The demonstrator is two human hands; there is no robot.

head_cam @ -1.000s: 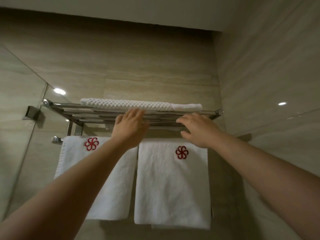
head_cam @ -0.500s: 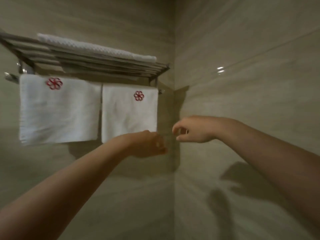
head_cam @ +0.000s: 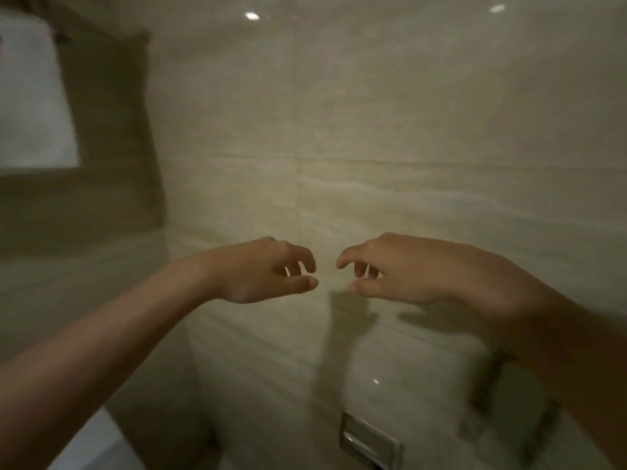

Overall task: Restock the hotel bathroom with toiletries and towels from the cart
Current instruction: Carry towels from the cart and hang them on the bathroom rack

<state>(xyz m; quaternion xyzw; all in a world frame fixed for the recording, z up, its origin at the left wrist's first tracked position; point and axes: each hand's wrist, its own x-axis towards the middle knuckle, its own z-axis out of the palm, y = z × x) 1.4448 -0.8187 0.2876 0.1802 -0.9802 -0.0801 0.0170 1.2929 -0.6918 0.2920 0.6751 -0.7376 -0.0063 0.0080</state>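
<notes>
My left hand (head_cam: 268,269) and my right hand (head_cam: 397,269) hang in mid-air in front of a beige tiled wall, fingertips facing each other a short way apart. Both have loosely curled fingers and hold nothing. A blurred white hanging towel (head_cam: 34,96) shows at the far left edge. The towel rack itself is out of view.
A metal flush plate (head_cam: 368,442) is set into the wall at the bottom centre. A white rounded edge (head_cam: 91,446), perhaps a fixture, shows at the bottom left. A dark metal fitting (head_cam: 492,378) sits on the wall under my right forearm. The wall corner lies left of centre.
My view has swung right and down, away from the towel rack. Both hands came off the rack and dropped, and now hang empty before the side wall.
</notes>
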